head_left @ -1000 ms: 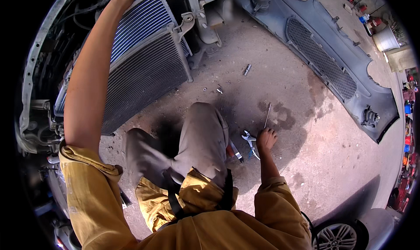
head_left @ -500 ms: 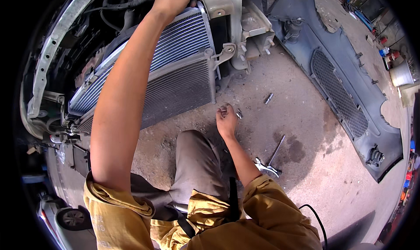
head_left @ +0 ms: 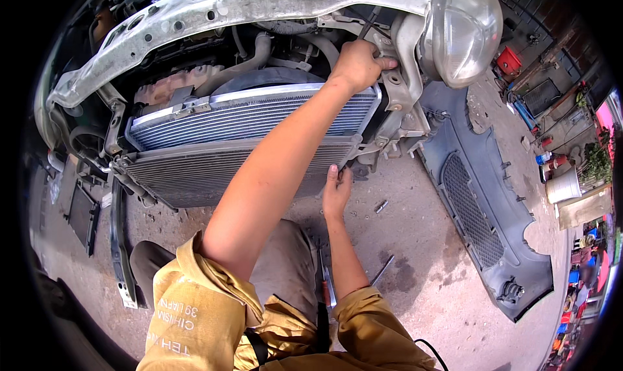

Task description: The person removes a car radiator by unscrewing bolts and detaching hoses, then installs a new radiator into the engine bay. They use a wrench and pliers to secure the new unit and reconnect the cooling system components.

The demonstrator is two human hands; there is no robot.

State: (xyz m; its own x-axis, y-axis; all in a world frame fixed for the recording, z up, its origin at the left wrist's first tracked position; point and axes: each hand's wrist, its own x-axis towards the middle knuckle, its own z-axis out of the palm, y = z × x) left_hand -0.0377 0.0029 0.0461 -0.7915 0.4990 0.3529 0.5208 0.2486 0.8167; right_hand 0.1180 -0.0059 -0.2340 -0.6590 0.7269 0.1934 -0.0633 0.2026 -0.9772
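A silver radiator [head_left: 259,114] sits in the open front of a car, with a darker finned condenser [head_left: 214,171] tilted in front of it. My left hand [head_left: 355,66] reaches across to the radiator's upper right corner and is closed over the metal bracket [head_left: 393,85], thumb pointing right; its other fingers are partly hidden. Just above that hand is a thin dark rod [head_left: 371,22]. At the condenser's lower right corner, my right hand [head_left: 337,192] holds the edge, thumb up and fingers partly behind it.
A pale metal crossbeam [head_left: 214,14] spans above, ending at a headlight [head_left: 462,37]. The removed grey bumper [head_left: 483,215] lies on the right floor. A small metal socket [head_left: 381,207] and a long-shafted tool [head_left: 383,270] lie nearby. A dark metal strip [head_left: 119,241] stands at left.
My view has tilted up, bringing the crossbeam and headlight in. My right hand has risen from above the floor to the condenser's corner. My left hand stays near the bracket.
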